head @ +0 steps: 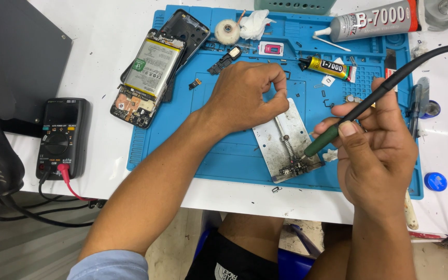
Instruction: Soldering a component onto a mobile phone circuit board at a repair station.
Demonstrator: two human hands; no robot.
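Note:
My right hand [377,148] grips a soldering iron [333,136] with a green and black handle, its tip down on a small circuit part clamped in a metal board holder [281,136]. That holder lies on a blue work mat [234,150]. My left hand [250,96] rests just left of the holder's top, fingers curled shut; whether it pinches anything there is hidden. The iron's black cable [421,62] runs up and off to the right.
An opened phone with its battery showing [149,78] lies at the mat's upper left. A black multimeter [60,137] with a red lead sits on the white table at left. Glue tubes [374,21] [327,67], a tape roll [227,31], tissue and small parts lie at the back. A blue cap [435,181] lies at right.

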